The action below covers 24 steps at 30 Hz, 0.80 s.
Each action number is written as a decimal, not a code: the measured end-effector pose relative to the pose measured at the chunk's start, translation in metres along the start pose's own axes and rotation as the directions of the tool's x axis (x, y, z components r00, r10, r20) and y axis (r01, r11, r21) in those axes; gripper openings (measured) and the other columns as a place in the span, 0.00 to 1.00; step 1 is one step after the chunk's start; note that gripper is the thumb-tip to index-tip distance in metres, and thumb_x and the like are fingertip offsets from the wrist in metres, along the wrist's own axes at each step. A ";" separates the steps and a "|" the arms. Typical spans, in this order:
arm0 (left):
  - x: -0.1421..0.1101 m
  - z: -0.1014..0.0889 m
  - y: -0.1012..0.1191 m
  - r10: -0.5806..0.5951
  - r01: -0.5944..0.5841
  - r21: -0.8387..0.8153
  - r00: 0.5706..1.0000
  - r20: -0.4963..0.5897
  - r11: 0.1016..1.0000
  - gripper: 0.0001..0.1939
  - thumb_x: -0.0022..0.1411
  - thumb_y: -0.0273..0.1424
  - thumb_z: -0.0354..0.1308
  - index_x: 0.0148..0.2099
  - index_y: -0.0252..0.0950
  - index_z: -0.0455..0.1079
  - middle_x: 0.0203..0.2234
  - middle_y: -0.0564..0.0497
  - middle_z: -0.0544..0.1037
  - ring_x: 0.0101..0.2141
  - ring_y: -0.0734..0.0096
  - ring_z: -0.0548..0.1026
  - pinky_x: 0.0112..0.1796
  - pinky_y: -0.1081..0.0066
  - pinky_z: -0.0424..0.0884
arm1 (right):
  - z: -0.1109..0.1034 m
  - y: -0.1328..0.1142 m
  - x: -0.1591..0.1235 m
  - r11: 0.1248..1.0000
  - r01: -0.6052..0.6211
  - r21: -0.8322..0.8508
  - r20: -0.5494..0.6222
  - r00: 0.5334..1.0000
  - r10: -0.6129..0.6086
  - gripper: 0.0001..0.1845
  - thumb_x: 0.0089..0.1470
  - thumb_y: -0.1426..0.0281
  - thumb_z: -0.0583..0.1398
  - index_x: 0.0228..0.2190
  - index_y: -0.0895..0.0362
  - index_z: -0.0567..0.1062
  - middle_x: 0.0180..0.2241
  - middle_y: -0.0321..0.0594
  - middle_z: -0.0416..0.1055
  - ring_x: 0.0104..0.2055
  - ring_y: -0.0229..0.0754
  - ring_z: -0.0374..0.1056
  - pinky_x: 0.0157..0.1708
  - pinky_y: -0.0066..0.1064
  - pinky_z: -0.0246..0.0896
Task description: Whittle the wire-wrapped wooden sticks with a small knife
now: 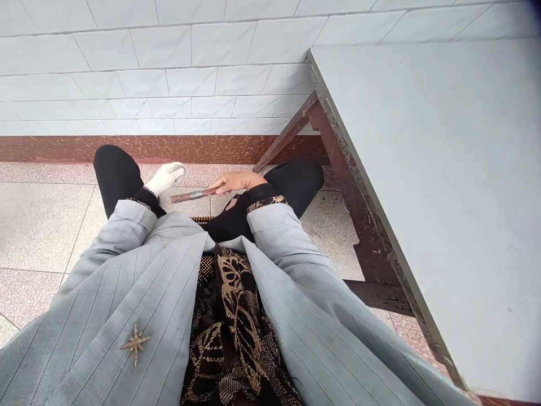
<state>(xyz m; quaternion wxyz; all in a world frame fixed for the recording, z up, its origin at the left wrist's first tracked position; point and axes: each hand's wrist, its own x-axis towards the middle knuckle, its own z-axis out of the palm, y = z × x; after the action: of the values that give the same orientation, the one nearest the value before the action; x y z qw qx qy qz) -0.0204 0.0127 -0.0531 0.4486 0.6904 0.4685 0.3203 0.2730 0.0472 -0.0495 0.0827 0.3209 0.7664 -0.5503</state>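
Observation:
My right hand (236,181) is bare and closed around a brown wooden stick (181,198). Silvery wire (196,194) is wound round the stick between its free left end and my fingers. A white knitted glove covers my left hand (164,177), just above and left of the stick and apart from it. Its fingers are bent together, with a small pale greyish thing (181,172) at their tips, too blurred to name. Both hands are low between my bent knees.
To the right stands a table (422,169) with a pale top and worn brown wooden legs (342,163). A white tiled wall (160,48) with a reddish-brown skirting (203,148) rises ahead. The floor (42,220) is speckled tile.

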 end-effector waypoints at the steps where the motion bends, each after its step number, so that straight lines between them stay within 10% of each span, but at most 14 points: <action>1: 0.001 0.000 0.000 -0.019 0.019 -0.019 1.000 -0.002 1.000 0.10 0.66 0.33 0.53 0.38 0.32 0.71 0.21 0.55 0.67 0.21 0.78 0.61 0.25 0.75 0.56 | 0.000 -0.001 -0.001 0.997 0.056 0.052 0.018 0.998 -0.057 0.32 0.51 0.57 0.69 0.55 0.56 0.80 0.30 0.37 0.77 0.28 0.35 0.63 0.31 0.28 0.57; 6: 0.002 0.011 -0.006 -0.108 0.110 -0.020 0.991 0.076 0.994 0.08 0.65 0.32 0.55 0.36 0.33 0.71 0.22 0.53 0.69 0.22 0.77 0.62 0.25 0.74 0.57 | 0.002 -0.007 -0.003 0.926 0.293 0.237 -0.327 0.922 -0.208 0.26 0.52 0.66 0.69 0.53 0.57 0.81 0.28 0.32 0.72 0.27 0.32 0.61 0.31 0.26 0.59; 9: 0.000 0.019 -0.009 -0.031 0.032 -0.003 0.979 0.202 0.999 0.11 0.66 0.34 0.55 0.36 0.33 0.73 0.23 0.53 0.69 0.24 0.77 0.64 0.27 0.74 0.59 | 0.000 -0.006 0.001 0.855 0.413 0.314 -0.720 0.690 -0.069 0.20 0.57 0.71 0.64 0.52 0.58 0.80 0.25 0.31 0.68 0.25 0.31 0.59 0.28 0.24 0.57; 12: -0.001 0.022 -0.012 0.009 -0.014 0.022 0.972 0.234 1.000 0.13 0.66 0.37 0.54 0.36 0.33 0.73 0.23 0.53 0.68 0.24 0.76 0.64 0.28 0.74 0.59 | -0.004 -0.003 0.005 0.848 0.342 0.405 -0.818 0.551 0.169 0.18 0.61 0.76 0.60 0.52 0.61 0.79 0.23 0.31 0.65 0.23 0.30 0.56 0.24 0.23 0.54; 18: 0.000 0.019 -0.019 0.014 -0.039 0.106 0.974 0.228 0.994 0.15 0.65 0.40 0.54 0.38 0.33 0.74 0.28 0.51 0.74 0.27 0.74 0.66 0.30 0.73 0.64 | -0.002 -0.005 0.004 0.958 -0.202 0.202 -0.810 0.515 0.279 0.15 0.60 0.74 0.61 0.47 0.57 0.83 0.29 0.38 0.73 0.29 0.37 0.64 0.34 0.30 0.60; 24: -0.001 0.014 -0.013 0.032 -0.056 0.152 0.987 0.156 0.987 0.14 0.64 0.37 0.53 0.39 0.33 0.74 0.28 0.52 0.74 0.27 0.75 0.68 0.31 0.73 0.64 | 0.004 -0.007 0.003 0.841 -0.516 -0.164 -0.706 0.657 0.266 0.19 0.60 0.69 0.62 0.52 0.48 0.83 0.45 0.41 0.80 0.46 0.47 0.72 0.42 0.33 0.61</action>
<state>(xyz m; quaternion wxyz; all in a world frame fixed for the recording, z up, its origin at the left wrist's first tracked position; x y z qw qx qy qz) -0.0137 0.0095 -0.0702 0.4207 0.7560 0.4410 0.2388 0.2659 0.0432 -0.0474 -0.0182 0.6330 0.7408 -0.2240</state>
